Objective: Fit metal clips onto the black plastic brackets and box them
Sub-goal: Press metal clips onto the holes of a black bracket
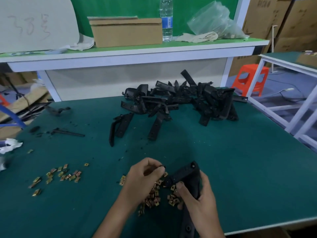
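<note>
One black bracket (187, 172) is gripped by the right hand (202, 196); the left hand (142, 177) pinches one small piece (162, 166) above many metal clips (154, 197).

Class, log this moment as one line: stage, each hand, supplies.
stage: clip fitting | left hand: pinches small piece | right hand: grips bracket | clips: loose on table by hands | bracket pile: farther back

Two hands were in view: the right hand (200, 194) held one bracket (185, 174), and the left hand (144, 176) pinched one small dark bit (162, 166). The pile (180, 100) of brackets was too tangled to count; two more lay loose before it. The clips (154, 194) formed one uncountable heap, with about twenty scattered leftward. The shelf (137, 48) carried one box (127, 33), one bottle (166, 19) and one bag (212, 21). One stool (248, 78) stood beyond.
</note>
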Demonstrator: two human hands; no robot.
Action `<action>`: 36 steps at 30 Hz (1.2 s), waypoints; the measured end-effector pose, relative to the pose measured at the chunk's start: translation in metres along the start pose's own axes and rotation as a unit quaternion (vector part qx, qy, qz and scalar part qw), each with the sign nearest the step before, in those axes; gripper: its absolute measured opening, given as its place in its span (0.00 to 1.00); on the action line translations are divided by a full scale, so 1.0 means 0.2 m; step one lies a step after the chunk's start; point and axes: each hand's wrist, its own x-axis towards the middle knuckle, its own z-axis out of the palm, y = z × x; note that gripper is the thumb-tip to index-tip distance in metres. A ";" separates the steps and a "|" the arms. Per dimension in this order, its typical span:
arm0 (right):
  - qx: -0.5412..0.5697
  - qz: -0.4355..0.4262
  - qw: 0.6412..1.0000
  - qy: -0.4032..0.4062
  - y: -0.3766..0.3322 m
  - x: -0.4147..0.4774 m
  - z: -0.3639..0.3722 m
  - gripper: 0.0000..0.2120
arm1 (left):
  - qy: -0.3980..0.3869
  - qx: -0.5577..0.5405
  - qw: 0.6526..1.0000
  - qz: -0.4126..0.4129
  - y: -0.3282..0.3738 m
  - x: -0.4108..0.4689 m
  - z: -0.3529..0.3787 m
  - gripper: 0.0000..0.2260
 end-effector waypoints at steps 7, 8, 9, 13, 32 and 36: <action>-0.009 -0.013 0.999 -0.035 -0.01 -0.02 -0.01 0.24 | -0.032 -0.092 0.992 -0.078 0.06 -0.01 0.01 0.07; -0.014 -0.015 0.999 -0.037 -0.01 -0.02 -0.01 0.24 | -0.039 -0.106 0.990 -0.081 0.06 -0.01 0.00 0.07; -0.019 -0.019 0.999 -0.038 -0.01 -0.01 -0.01 0.23 | -0.049 -0.112 0.989 -0.083 0.07 -0.01 0.00 0.06; -0.023 -0.030 0.998 -0.045 -0.01 -0.01 -0.02 0.20 | -0.085 -0.103 0.987 -0.088 0.07 -0.02 -0.03 0.03; -0.059 -0.048 0.994 -0.074 0.01 -0.01 -0.02 0.17 | -0.105 -0.104 0.981 -0.127 0.05 -0.05 0.00 0.03; -0.062 -0.047 0.995 -0.063 0.01 -0.01 -0.01 0.16 | -0.099 -0.093 0.984 -0.116 0.03 -0.06 0.01 0.03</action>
